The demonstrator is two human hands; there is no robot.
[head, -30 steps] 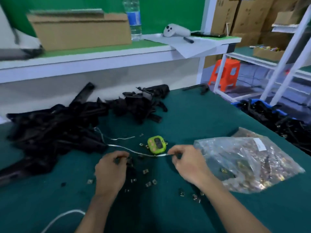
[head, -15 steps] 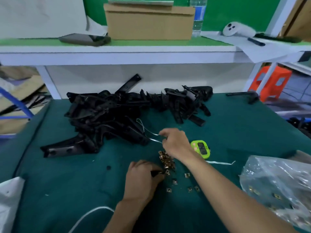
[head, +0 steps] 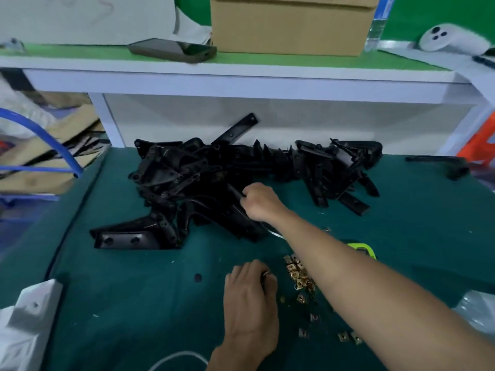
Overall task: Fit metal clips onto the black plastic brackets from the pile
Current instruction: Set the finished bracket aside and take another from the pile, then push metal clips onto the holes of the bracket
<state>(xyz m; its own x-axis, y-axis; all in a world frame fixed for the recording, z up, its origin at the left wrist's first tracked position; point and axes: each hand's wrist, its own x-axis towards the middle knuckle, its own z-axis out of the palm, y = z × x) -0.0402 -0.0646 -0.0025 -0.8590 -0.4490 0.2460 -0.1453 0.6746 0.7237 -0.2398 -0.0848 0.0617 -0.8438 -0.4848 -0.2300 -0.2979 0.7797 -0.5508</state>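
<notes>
A pile of black plastic brackets (head: 203, 183) lies across the far half of the green table (head: 134, 303). My right hand (head: 258, 200) reaches into the pile's near edge, fingers curled round one black bracket (head: 235, 195). My left hand (head: 250, 298) rests near the front, its curled fingers pinching a small metal clip (head: 265, 274). A cluster of brass-coloured metal clips (head: 297, 271) lies just right of that hand, and several loose clips (head: 316, 318) are scattered nearer to me.
A green timer (head: 361, 249) peeks out behind my right forearm. A clear plastic bag (head: 476, 309) sits at the right edge. A white shelf (head: 241, 79) above the table carries a cardboard box (head: 292, 25), a phone (head: 171, 49) and a white controller (head: 452, 40). A white object (head: 24, 325) lies front left.
My right hand moved from above the clips forward into the bracket pile and closed on a bracket. My left hand stayed by the clips. The view shifted left and closer.
</notes>
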